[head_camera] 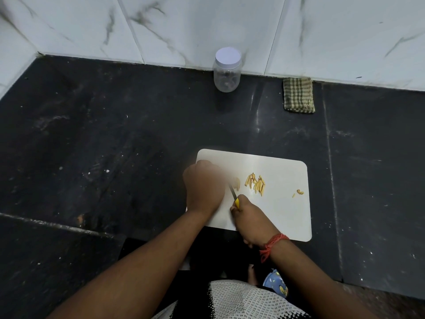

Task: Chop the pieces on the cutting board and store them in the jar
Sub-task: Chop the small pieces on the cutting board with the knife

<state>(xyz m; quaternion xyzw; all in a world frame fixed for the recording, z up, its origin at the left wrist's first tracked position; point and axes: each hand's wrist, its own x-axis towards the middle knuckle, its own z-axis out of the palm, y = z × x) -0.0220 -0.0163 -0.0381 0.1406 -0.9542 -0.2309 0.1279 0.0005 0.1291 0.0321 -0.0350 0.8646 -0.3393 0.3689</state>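
A white cutting board (282, 210) lies on the black counter. On it sits a heap of yellow-orange strips (255, 183), with two small bits (299, 192) further right. My left hand (204, 185) is curled over a piece (236, 183) at the board's left side; its fingertips are blurred. My right hand (249, 218) grips the yellow handle of a small knife (234, 195), whose blade points up toward the held piece. A clear plastic jar (227, 71) with a white lid on stands at the back by the wall.
A folded green checked cloth (298, 95) lies at the back right against the marble-tiled wall (207, 26). The black counter (103, 146) stretches wide to the left. A blue patterned object (277, 283) shows near my body below the board.
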